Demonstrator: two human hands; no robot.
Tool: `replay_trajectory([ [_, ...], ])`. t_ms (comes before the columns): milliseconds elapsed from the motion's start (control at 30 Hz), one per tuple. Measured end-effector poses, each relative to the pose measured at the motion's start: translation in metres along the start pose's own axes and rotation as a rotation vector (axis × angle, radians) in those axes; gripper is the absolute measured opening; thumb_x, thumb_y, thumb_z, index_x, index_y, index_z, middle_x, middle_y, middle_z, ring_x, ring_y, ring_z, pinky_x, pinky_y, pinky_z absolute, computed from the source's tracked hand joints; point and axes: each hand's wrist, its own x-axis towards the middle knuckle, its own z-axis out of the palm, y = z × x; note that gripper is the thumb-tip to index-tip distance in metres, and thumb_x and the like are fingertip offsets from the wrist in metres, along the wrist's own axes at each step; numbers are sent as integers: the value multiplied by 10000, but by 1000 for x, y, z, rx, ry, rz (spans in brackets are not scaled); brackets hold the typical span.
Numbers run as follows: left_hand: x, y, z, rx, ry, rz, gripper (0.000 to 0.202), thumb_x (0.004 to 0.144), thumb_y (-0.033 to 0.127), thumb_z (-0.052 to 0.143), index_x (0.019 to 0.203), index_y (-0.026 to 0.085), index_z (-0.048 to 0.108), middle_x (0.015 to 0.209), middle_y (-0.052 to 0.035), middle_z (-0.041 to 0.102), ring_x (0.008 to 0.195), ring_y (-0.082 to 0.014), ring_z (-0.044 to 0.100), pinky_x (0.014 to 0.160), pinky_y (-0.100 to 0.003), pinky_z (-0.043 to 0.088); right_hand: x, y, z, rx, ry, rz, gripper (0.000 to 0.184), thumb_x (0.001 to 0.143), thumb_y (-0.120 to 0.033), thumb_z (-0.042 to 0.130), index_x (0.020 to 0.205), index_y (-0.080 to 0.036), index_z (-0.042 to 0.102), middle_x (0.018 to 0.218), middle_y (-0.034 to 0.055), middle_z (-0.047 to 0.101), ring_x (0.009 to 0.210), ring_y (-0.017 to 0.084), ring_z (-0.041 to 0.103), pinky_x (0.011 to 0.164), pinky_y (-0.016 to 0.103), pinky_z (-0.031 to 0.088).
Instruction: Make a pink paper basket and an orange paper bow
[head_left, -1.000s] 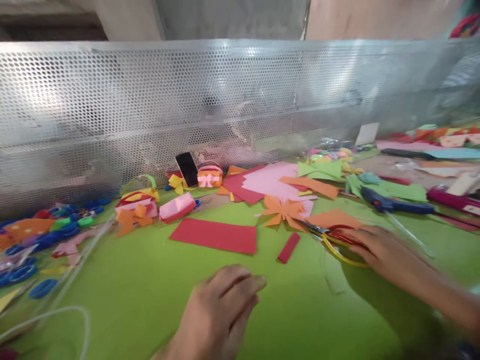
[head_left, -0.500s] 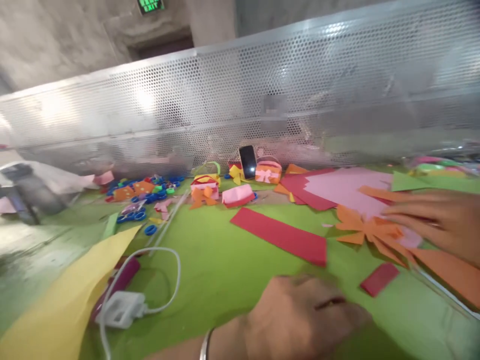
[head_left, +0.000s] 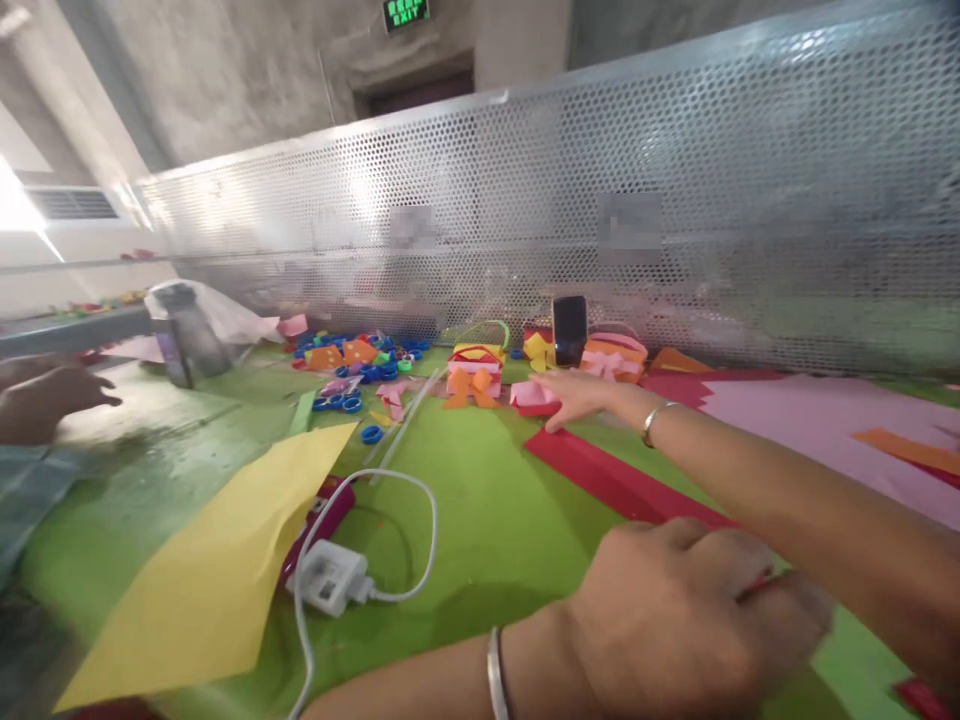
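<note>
My right hand (head_left: 574, 393) reaches far across the green table (head_left: 465, 520) with its fingers stretched out, open, the tips touching a small pink folded paper piece (head_left: 527, 393). A bracelet sits on that wrist. Under the forearm lies a long red paper strip (head_left: 600, 476). My left hand (head_left: 697, 610) rests near the front edge with its fingers curled shut; a thin red sliver shows between them, and I cannot make out what it is. A paper basket with an orange bow (head_left: 472, 375) stands just left of the pink piece.
A black phone (head_left: 568, 330) leans on the perforated metal screen (head_left: 675, 200). A yellow sheet (head_left: 217, 570), white charger (head_left: 330, 582) with cable and blue plastic rings (head_left: 360, 362) lie to the left. A large pink sheet (head_left: 810, 430) is on the right. Another person's hand (head_left: 45, 398) is at far left.
The view has swung left. My right hand left the orange paper bow and stretched forward to the pink folded piece. My left hand has stayed curled near the front edge.
</note>
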Motion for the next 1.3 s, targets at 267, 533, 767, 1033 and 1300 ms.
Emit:
replay_trajectory([
  [267,1,-53,10,-90,424,-773,594,708,88,714,1246,202,492,1261,-142,514,1231,-329,482,1020,-567,436,-57,1,-29,204,128,-2,552,887,-426,647,1367,-202,492,1405,128,508,1241,305,518,1018,554,425],
  [533,9,-64,-6,-432,153,-617,804,567,18,837,1283,273,574,1432,-127,418,1318,-306,448,1080,-507,422,-175,-37,-49,387,219,104,821,702,-520,761,1412,-211,486,1434,116,524,1280,323,517,1024,473,458],
  [767,10,-48,-2,-382,5,-508,632,606,11,799,1195,190,656,1335,-149,539,1211,-288,558,1013,-497,487,-213,-48,-49,375,221,179,658,875,-578,558,1400,-186,504,1419,150,531,1289,315,507,1029,478,448],
  [1033,18,-38,-5,-445,-122,-746,804,505,31,847,1252,219,616,1233,-95,579,1109,-249,590,1007,-427,488,-206,-57,-47,292,139,120,692,707,-407,776,1309,-136,569,1359,174,563,1245,347,516,1005,470,458],
  [1300,15,-38,-2,-497,-108,-768,793,517,39,820,1256,253,624,1240,-83,575,1117,-258,583,1013,-419,471,-208,-61,-47,306,140,146,485,718,-324,723,1170,-174,635,1189,132,655,1085,307,610,884,426,508],
])
